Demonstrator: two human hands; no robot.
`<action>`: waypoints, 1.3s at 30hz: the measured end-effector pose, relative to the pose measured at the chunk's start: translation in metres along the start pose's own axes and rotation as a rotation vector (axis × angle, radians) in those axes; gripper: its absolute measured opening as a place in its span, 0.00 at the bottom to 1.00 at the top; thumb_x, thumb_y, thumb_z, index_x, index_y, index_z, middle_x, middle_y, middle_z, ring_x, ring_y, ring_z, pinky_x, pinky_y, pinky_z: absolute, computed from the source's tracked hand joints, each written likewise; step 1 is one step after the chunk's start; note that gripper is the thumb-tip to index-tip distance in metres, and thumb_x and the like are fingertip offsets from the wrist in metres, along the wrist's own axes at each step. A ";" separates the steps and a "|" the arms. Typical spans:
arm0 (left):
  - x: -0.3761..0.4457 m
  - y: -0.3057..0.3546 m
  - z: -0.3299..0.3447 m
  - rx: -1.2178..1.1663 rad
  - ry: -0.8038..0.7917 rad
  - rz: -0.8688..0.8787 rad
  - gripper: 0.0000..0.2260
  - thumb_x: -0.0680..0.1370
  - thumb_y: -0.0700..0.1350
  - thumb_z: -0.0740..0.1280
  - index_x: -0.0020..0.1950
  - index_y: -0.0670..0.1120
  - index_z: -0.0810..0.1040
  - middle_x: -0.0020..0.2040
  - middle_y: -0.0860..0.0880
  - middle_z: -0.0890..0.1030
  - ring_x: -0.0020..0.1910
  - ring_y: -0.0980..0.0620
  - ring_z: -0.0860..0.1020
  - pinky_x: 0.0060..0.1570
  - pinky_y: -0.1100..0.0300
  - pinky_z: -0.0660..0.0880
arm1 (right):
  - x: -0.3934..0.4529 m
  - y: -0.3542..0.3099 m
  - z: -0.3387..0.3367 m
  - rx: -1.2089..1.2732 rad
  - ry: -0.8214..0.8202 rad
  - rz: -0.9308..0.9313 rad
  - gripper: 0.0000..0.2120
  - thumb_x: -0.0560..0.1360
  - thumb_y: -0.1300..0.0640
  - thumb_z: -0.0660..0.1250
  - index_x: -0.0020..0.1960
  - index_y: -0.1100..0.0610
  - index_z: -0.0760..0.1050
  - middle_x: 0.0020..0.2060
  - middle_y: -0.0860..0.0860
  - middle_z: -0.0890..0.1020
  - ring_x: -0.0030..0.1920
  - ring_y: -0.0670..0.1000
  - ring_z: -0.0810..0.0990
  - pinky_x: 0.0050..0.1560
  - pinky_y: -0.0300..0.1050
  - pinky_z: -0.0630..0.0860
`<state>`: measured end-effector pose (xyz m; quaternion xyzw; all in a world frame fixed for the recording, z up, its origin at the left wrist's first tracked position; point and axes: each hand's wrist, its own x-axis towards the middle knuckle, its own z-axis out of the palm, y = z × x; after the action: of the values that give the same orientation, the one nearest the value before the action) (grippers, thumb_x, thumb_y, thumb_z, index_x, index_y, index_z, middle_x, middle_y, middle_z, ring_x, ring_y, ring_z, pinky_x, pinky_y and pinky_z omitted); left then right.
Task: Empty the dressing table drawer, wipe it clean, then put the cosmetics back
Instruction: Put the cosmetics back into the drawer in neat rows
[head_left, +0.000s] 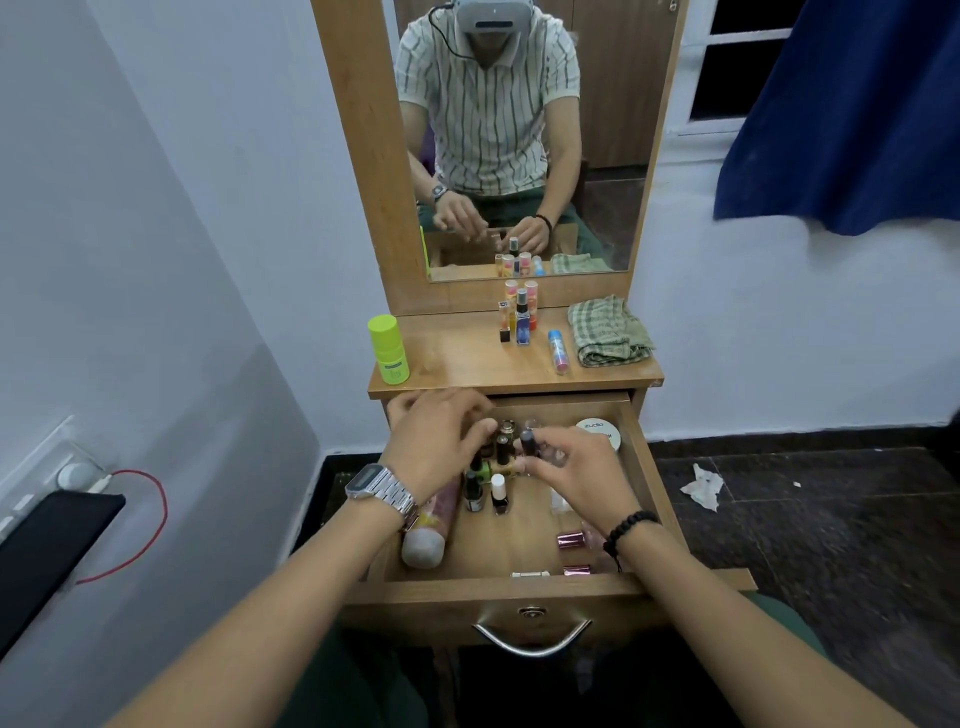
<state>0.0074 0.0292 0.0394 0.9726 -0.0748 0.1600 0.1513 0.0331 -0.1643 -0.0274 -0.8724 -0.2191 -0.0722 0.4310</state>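
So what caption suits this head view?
Both hands reach among small bottles in the open drawer; other cosmetics stand on top.

One brand word is all you can read here.

Look at the round white jar lid (602, 432) lying flat at the back right of the open drawer (644, 457): it carries the word "zudio" in dark lowercase letters. A second line of print sits under that word, but your right hand (576, 470) covers most of it, and what shows is too blurred to make out. The lime-green bottle (388, 351) standing on the left of the tabletop bears a dark printed label, too small for you to read. The watch (371, 480) on your left wrist shows no legible digits.
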 end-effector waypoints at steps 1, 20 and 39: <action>-0.005 -0.010 0.008 0.013 -0.033 -0.056 0.11 0.77 0.56 0.61 0.57 0.57 0.76 0.53 0.59 0.78 0.58 0.56 0.73 0.57 0.53 0.57 | -0.001 0.002 0.000 -0.056 -0.048 0.051 0.09 0.69 0.47 0.74 0.45 0.50 0.81 0.36 0.47 0.81 0.42 0.49 0.78 0.45 0.52 0.77; -0.048 -0.048 0.056 0.152 -0.169 -0.149 0.14 0.78 0.53 0.60 0.61 0.52 0.76 0.68 0.54 0.71 0.74 0.54 0.57 0.67 0.53 0.53 | -0.002 0.004 0.020 -0.519 -0.350 0.154 0.11 0.75 0.50 0.67 0.55 0.51 0.76 0.47 0.53 0.81 0.50 0.55 0.80 0.48 0.49 0.79; -0.049 -0.049 0.057 0.161 -0.169 -0.160 0.15 0.79 0.54 0.58 0.62 0.53 0.75 0.69 0.55 0.71 0.75 0.56 0.54 0.68 0.55 0.51 | 0.114 -0.025 -0.053 -0.645 -0.014 0.204 0.09 0.76 0.52 0.64 0.54 0.53 0.75 0.50 0.53 0.79 0.51 0.55 0.78 0.43 0.46 0.73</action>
<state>-0.0126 0.0618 -0.0412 0.9944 0.0037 0.0706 0.0783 0.1275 -0.1565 0.0592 -0.9817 -0.0997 -0.0882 0.1363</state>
